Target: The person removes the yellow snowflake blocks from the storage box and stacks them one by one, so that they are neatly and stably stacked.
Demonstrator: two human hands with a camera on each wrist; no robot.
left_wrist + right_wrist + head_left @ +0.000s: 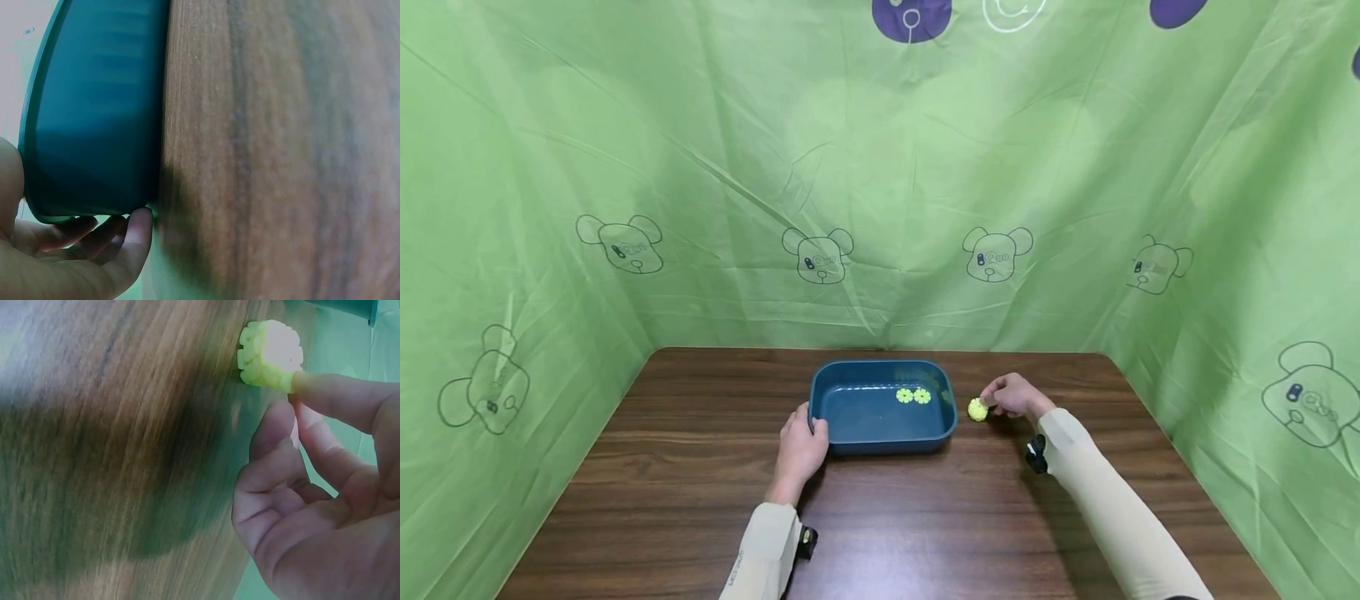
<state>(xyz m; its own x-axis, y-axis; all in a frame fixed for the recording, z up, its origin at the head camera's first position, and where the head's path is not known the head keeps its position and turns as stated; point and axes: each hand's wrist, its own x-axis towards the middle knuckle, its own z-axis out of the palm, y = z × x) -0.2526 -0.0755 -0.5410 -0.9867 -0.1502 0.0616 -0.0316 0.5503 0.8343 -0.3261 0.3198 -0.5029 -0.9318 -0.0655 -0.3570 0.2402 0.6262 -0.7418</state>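
A dark teal-blue rectangular plastic bin stands on the table. My left hand holds its near left corner; in the left wrist view the thumb lies at the rim and curled fingers touch the end wall. Two yellow-green flower-shaped pieces lie side by side inside the bin, toward its right. Right of the bin is a small stack of yellow flower-shaped pieces. My right hand pinches the edge of this stack between thumb and fingertip, the other fingers curled in.
The brown wood-grain table reaches to green fabric curtains with bear drawings at the back and both sides. A black wrist camera sits on the right sleeve, another on the left.
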